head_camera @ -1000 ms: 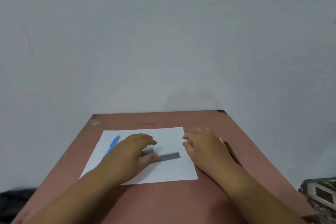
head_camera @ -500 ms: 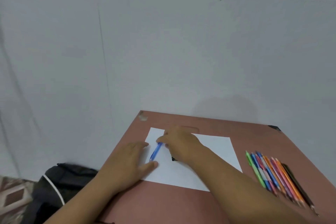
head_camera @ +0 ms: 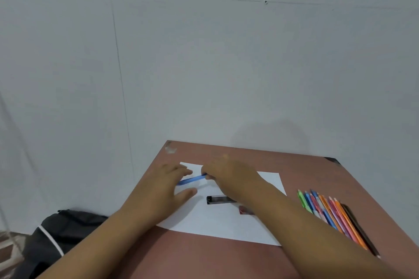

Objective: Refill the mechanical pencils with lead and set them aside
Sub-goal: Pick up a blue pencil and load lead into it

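A: What do I have nearest to me?

B: I see the reddish-brown table (head_camera: 204, 258) and both forearms crossing it. At about 4 o'clock lies a row of colored mechanical pencils (head_camera: 328, 213), side by side, touching each other, well apart from the hands.

A: And in the middle?

B: A white sheet of paper (head_camera: 217, 224) lies on the table. On it I see a dark lead case (head_camera: 218, 200), partly hidden under my right forearm, and just beside it, toward 5 o'clock, a small reddish piece (head_camera: 244, 210); I cannot tell what it is.

A: The hands?

B: My left hand (head_camera: 167, 188) rests on the paper at 10 o'clock, fingers straight and spread, holding nothing. My right hand (head_camera: 229, 176) is farther, at 12 o'clock; its fingers are curled and pinch one end of the blue mechanical pencil (head_camera: 191, 180). The pencil lies almost flat between the two hands, its other end near the left fingers.

A: Beyond the table?

B: A gray wall (head_camera: 204, 63), and at 8 o'clock a black bag (head_camera: 61, 233) on the floor.
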Motion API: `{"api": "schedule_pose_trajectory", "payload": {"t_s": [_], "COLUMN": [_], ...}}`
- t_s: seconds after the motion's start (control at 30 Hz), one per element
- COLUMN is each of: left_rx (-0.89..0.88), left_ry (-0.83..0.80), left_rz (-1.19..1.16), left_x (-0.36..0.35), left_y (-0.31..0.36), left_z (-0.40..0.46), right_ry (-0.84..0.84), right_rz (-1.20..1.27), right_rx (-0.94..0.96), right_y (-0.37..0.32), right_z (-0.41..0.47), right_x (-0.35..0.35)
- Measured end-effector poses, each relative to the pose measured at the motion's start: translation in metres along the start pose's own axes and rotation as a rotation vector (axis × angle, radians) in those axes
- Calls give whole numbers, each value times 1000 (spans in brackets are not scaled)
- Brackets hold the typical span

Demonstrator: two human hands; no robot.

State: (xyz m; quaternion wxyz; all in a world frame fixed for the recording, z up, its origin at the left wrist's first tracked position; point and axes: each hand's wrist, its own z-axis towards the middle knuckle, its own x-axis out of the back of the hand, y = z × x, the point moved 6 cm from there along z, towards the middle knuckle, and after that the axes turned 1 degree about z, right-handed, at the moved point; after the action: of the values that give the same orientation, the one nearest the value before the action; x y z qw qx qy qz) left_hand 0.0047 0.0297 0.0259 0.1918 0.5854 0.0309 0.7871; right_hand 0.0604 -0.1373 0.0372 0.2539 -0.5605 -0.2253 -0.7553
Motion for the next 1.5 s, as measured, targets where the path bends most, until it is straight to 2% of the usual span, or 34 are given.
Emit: {"api": "schedule_pose_trajectory", "payload": {"t_s": [0.17,0.3,0.37,0.5,0.63,0.73,0.83,0.9,1.03,1.2,1.33,1.5], "left_rx": [-52,-37,-52,-77,-63,-71,-57,-45,-9,-11,-82,-38], "left_ry": [-75,-89,-77,-40,-50,11,41,24,-51,-355,-359,-449], "left_rz": [44,-68,-79,-62,-269,-188,-157,-201,-350,-292,-189,-196], "left_x": [-7,-11,-9,-9,-30,-39,-44,-47,-45,-39,-33,-19], "left_y": [31,42,47,56,51,45,44,46,48,61,59,26], "left_z": [46,69,75,80,82,81,82,78,68,55,44,32], "right_ry": [56,330,377,417,481,490,517,551,653,448,352,283], "right_rz": [242,791,1113,1583,1804,1771,1592,1522,1551,1280,1152,1030], "right_rx": [-151,-480,-599,-663,-662,-688,-750,-782,-852,-938,-844,-792], "right_y": [20,53,62,65,65,68,76,84,105,111,105,99], "right_z": [-9,-23,-27,-30,-34,-37,-42,-45,-57,-66,-61,-55], "right_x": [22,35,30,16,2,-8,-13,-14,-13,-34,-30,-33]}}
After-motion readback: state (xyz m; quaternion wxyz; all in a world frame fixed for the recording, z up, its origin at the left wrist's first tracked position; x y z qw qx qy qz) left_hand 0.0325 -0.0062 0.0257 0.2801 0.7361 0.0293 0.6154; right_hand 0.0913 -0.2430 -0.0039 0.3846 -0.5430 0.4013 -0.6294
